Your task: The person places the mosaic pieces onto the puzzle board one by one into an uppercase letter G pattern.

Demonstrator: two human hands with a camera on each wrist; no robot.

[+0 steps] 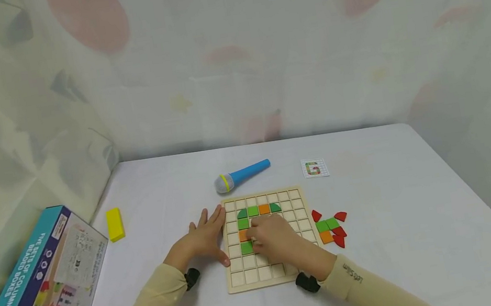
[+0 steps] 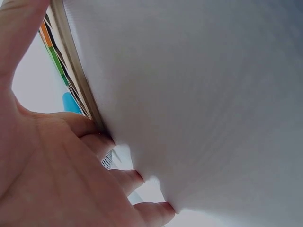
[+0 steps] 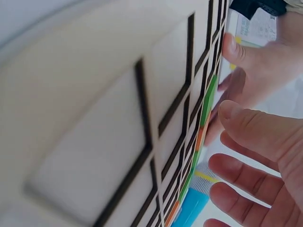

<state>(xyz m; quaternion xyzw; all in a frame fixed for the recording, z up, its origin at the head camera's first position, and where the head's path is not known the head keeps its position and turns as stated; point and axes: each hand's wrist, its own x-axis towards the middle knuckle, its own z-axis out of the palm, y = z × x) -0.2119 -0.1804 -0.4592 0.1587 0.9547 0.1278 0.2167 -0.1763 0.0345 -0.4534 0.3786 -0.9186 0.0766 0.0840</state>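
Overhead, letter card [image 1: 314, 168], unseen by wrist views

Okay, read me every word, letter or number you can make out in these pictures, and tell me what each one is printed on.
"FIVE SETS OF COLUMN BEADED BOXES" on the side of the blue box.
"G", a big letter of coloured squares, on the small card.
Small logo on the right sleeve cuff: too small to read.
Fine print on the box's white panel: too blurred to read.

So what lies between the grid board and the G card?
Head view: bare white table between the board and the G card; the toy microphone lies off to the left.
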